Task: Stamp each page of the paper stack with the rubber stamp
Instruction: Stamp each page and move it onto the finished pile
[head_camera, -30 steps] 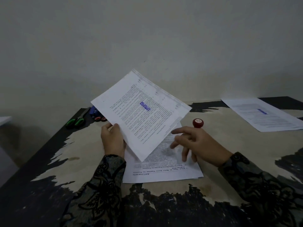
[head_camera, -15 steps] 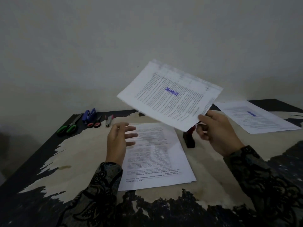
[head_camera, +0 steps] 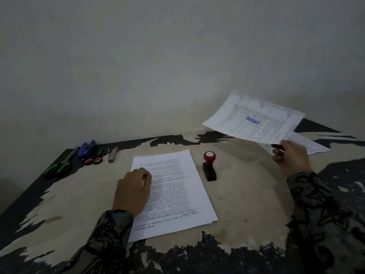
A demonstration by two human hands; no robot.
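A stack of printed pages (head_camera: 177,194) lies on the worn table (head_camera: 246,194) in front of me. My left hand (head_camera: 133,191) rests on the stack's left side, fingers loosely curled. The rubber stamp (head_camera: 209,166), with a red knob on a black base, stands upright just right of the stack, with no hand on it. My right hand (head_camera: 290,157) pinches the near edge of a stamped page (head_camera: 254,121), which bears a blue mark, and holds it in the air at the far right. Under it a second pile of pages (head_camera: 308,146) lies on the table, mostly hidden.
Along the table's far left edge lie green-handled scissors (head_camera: 59,167), blue markers (head_camera: 87,148), red-handled scissors (head_camera: 94,159) and a small stapler (head_camera: 112,154). A plain wall stands right behind the table.
The stamped page passed from my left hand to my right hand and moved right, over the far pile. My left hand came down onto the stack.
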